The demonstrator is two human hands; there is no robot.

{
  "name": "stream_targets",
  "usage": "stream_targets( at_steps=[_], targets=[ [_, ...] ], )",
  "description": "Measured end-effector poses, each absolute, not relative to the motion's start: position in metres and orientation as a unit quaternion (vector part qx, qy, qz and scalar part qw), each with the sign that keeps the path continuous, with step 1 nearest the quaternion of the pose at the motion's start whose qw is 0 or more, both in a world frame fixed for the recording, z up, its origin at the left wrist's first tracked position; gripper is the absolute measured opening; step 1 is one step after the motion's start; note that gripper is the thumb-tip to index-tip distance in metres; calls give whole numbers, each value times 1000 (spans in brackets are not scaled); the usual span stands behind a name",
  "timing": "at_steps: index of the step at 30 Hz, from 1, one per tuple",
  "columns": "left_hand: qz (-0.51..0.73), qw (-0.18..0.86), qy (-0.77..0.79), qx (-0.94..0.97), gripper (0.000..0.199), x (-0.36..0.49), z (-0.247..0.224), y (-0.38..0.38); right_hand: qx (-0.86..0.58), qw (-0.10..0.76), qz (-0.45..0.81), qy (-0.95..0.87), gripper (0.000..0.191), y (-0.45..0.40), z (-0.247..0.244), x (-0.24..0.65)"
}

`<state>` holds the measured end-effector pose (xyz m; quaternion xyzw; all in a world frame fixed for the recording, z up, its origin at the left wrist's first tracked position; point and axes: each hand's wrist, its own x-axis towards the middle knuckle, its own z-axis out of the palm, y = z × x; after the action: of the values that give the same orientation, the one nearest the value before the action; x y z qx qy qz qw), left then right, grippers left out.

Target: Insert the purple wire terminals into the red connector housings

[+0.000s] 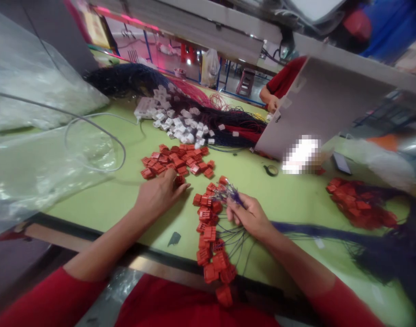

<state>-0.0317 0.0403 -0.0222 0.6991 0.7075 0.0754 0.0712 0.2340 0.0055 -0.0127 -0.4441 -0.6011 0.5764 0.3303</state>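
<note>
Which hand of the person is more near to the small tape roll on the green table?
Right hand. It is below and slightly left of the tape roll in the head view, not touching it. The left hand lies much farther left of the roll.

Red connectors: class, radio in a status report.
Right hand holding dark wire bundle, red connectors hanging. Left hand at loose red connector pile. Tape roll beyond, not in the way.

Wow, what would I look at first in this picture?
The bright red plastic connectors jump out first, heaped on the green table by the left hand. The right hand grips a bunch of thin blue wires, with more red connectors trailing toward the table's near edge. Farther back, white connectors lie beside a big dark tangle of wires.
</note>
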Motion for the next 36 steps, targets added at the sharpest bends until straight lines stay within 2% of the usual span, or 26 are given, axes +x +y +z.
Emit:
stream_targets(
  at_steps=[3,6,8,12,15,23,31,36],
  targets=[
    [41,39,693,718,36,-27,-20,50,-439,327,562,-620,32,6,-13,235],
    [93,52,677,728,29,-28,-21,50,-446,346,549,-617,27,7,-12,234],
    [176,131,654,724,28,-29,-23,45,-460,358,545,-602,24,7,-11,232],
    [367,375,530,666,33,-24,-26,24,-478,375,545,-579,21,5,-7,228],
    [415,457,476,626,34,-15,-24,7,-485,383,537,-574,21,5,-6,227],
    [419,524,443,595,36,-1,-19,-11,-488,383,523,-584,20,4,-3,227],
    [429,452,430,653,29,4,-16,-15,-469,390,563,-557,21,4,-4,225],
    [420,453,435,655,30,3,-18,-16,-486,384,591,-516,26,3,-6,227]
  ],
)
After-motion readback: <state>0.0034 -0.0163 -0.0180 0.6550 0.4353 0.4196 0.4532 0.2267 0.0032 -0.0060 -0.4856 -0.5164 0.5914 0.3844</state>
